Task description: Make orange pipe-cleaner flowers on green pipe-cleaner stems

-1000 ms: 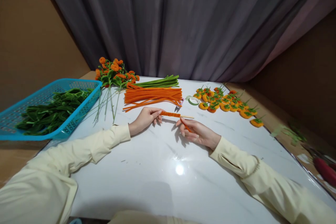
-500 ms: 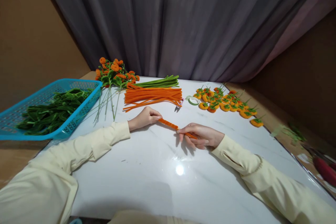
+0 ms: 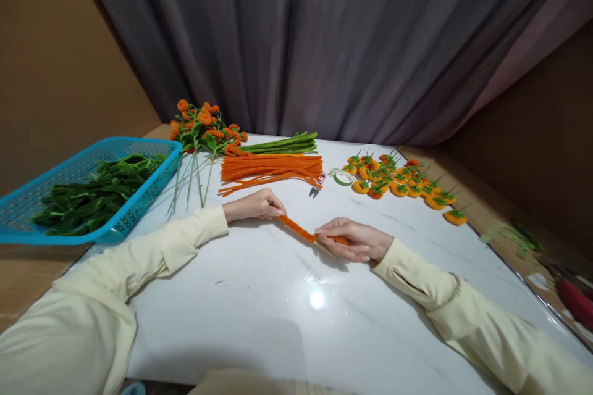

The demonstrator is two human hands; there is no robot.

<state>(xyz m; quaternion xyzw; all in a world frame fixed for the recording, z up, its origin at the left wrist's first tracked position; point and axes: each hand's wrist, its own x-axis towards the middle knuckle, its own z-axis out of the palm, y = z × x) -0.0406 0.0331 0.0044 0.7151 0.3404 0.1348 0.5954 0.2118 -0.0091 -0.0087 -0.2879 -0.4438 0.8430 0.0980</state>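
Observation:
Between my two hands, an orange pipe cleaner (image 3: 298, 229) is wound in a tight coil around a thin wooden stick (image 3: 324, 250). My left hand (image 3: 256, 205) pinches the coil's left end between thumb and fingers. At the coil's right end, my right hand (image 3: 354, 239) is closed on the loose tail of the pipe cleaner, which runs under the fingers. The stick slants down to the right, its bare end showing below the right fingers. Beyond the hands lies a bundle of orange pipe cleaners (image 3: 271, 168), with small scissors (image 3: 318, 182) at its right end.
Green stems (image 3: 285, 144) lie behind the bundle. A tape roll (image 3: 343, 178) and several yellow-orange flower heads (image 3: 399, 187) are to the right. On the left are orange flowers on stems (image 3: 204, 118) and a blue basket (image 3: 121, 229) of green leaves (image 3: 99, 192). A red-handled tool (image 3: 574, 302) lies far right.
The coiled stick has gone from nearly level to slanting down to the right. My right hand has moved slightly right and down, and its tail of pipe cleaner has shifted with it.

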